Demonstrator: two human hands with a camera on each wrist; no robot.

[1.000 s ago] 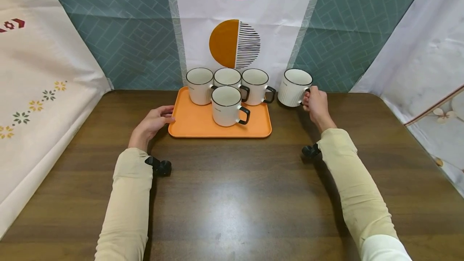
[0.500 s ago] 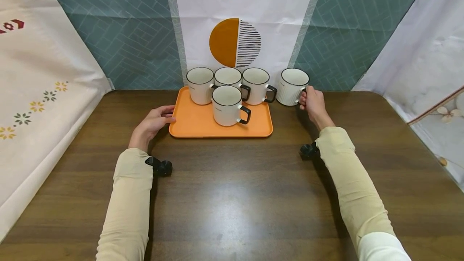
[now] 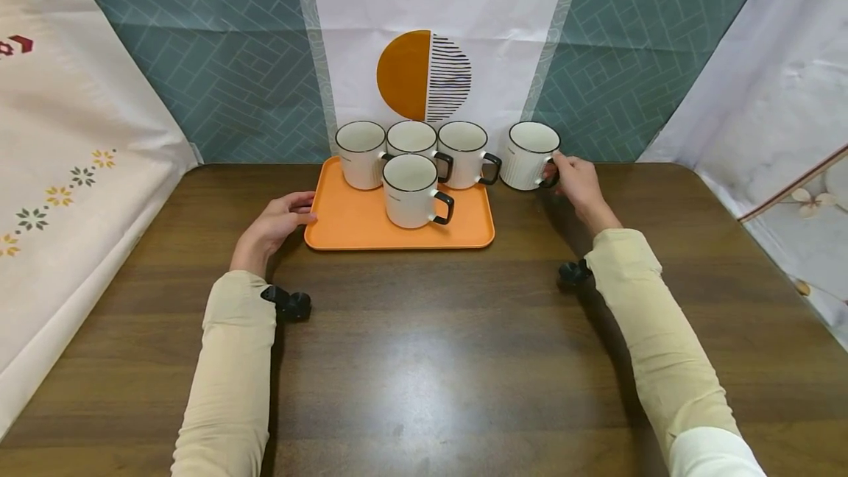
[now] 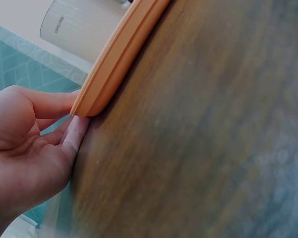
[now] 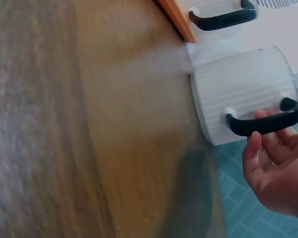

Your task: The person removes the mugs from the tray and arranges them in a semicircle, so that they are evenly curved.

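In the head view, my left hand (image 3: 271, 228) pinches the left rim of an orange tray (image 3: 351, 230), which lies flat on the table. The left wrist view shows the thumb at the rim and fingers tucked under its corner. Several white mugs with black rims and handles stand on the tray; the front mug (image 3: 407, 201) is one. Beyond the tray's right side, a ribbed white mug (image 3: 522, 164) stands upright on the table. My right hand (image 3: 581, 186) is at its black handle (image 5: 265, 124), fingers loosened, one fingertip showing between handle and mug, the palm apart.
A patterned cloth (image 3: 252, 57) hangs right behind the mugs. Pale cloths line both sides of the wooden table (image 3: 397, 359). A mug on the tray's right (image 3: 460, 157) has its handle toward the ribbed mug, with a narrow gap between them.
The ribbed mug has moved a little left, toward the tray. My right hand's grip on its handle has loosened, and the hand has drawn slightly back. The left hand stays at the tray.
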